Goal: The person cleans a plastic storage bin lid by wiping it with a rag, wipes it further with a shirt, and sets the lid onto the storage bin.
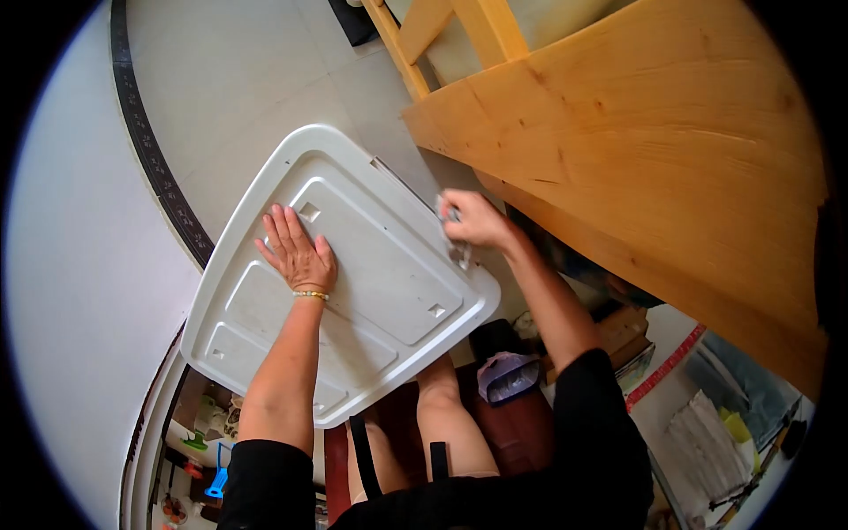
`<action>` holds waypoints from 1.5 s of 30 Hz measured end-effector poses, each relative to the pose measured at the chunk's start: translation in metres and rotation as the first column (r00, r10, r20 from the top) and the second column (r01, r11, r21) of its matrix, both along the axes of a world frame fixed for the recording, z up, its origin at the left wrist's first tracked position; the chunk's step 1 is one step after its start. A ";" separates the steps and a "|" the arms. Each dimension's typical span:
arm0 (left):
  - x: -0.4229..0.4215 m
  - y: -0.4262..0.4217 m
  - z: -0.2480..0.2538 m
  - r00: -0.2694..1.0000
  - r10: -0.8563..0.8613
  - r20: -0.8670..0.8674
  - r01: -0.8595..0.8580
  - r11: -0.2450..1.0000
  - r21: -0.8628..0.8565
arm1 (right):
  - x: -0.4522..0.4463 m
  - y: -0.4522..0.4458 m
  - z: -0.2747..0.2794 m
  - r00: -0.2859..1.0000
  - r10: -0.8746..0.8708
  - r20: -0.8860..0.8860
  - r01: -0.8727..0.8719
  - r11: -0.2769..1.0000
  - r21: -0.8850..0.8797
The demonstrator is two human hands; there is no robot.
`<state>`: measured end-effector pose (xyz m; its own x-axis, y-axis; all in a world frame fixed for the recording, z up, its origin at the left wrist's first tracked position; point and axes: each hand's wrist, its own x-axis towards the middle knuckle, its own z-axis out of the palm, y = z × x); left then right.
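A large white plastic storage-box lid with raised panels and small square recesses lies tilted across my front, over my knees. My left hand is pressed flat on its upper left part, fingers stretched out, a beaded bracelet at the wrist. At the lid's right edge, my right hand is closed around a crumpled greyish cloth. Part of the cloth is hidden by the fingers, and part hangs below them along the rim.
A wooden bed frame rises close on my right. The white wall stands left, with a dark floor border beside the pale tiles. Near my legs is a small clear plastic-lined container. Papers lie at lower right.
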<state>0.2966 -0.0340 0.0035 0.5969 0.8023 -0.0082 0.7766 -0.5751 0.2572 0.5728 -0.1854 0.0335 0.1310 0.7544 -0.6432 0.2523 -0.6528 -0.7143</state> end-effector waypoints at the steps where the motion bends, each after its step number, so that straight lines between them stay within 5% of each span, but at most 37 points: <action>1: 0.001 0.001 0.000 1.000 -0.002 0.002 0.002 1.000 0.000 | 0.001 0.020 0.002 0.998 0.049 0.033 -0.049 0.999 -0.012; 9: 0.001 0.000 0.000 1.000 -0.009 -0.002 0.009 1.000 0.014 | 0.005 -0.044 0.011 0.990 0.134 -0.041 -0.139 0.902 -0.408; 15: -0.001 0.000 -0.002 1.000 -0.015 -0.007 0.015 1.000 0.019 | 0.007 -0.018 0.013 0.935 0.276 -0.225 -0.351 0.605 -0.715; 19: 0.001 -0.001 0.000 1.000 -0.017 0.003 0.016 1.000 0.007 | -0.016 -0.016 0.033 0.665 0.743 0.080 -0.544 0.554 -0.630; 22: 0.000 0.000 -0.002 1.000 -0.021 0.007 0.021 1.000 0.006 | -0.018 -0.087 0.024 0.897 0.135 0.420 0.006 0.948 -0.318; 23: 0.000 0.000 -0.001 1.000 -0.015 0.001 0.015 1.000 0.001 | -0.015 -0.089 0.041 0.943 -0.013 0.333 0.168 0.881 -0.443; 24: 0.000 0.001 -0.002 1.000 -0.011 -0.008 0.011 1.000 -0.004 | -0.022 -0.108 0.037 0.904 -0.327 0.276 0.403 0.866 -0.297; 26: 0.000 0.001 -0.001 1.000 -0.018 0.012 0.018 1.000 -0.002 | -0.041 -0.150 0.018 0.581 -0.814 0.024 0.812 0.578 -0.080; 27: 0.000 0.000 0.000 1.000 -0.022 0.021 0.022 1.000 0.001 | -0.048 -0.142 0.023 0.479 -0.875 -0.069 0.875 0.483 -0.048; 29: 0.000 0.001 0.000 0.999 -0.024 0.020 0.024 1.000 0.005 | -0.056 -0.119 0.027 0.776 -0.608 0.166 0.568 0.789 0.233; 31: 0.000 0.002 0.000 0.999 -0.031 0.018 0.030 0.999 0.011 | -0.064 -0.098 0.039 0.843 -0.280 0.458 0.146 0.941 0.307; 35: 0.000 0.001 0.000 0.999 -0.034 0.029 0.033 0.999 0.015 | -0.059 -0.105 0.049 0.840 -0.181 0.512 0.063 0.969 0.240; 41: 0.000 0.002 0.000 0.999 -0.045 0.026 0.044 0.999 0.032 | -0.040 -0.082 0.058 0.777 0.237 0.584 -0.276 0.961 -0.023; 44: -0.001 0.001 -0.001 0.999 -0.045 0.016 0.045 0.998 0.036 | -0.020 -0.076 0.037 0.812 0.347 0.469 -0.376 0.926 -0.035; 45: -0.001 0.001 -0.001 0.999 -0.045 0.015 0.045 0.998 0.037 | -0.015 -0.089 0.028 0.885 0.270 0.379 -0.291 0.957 -0.002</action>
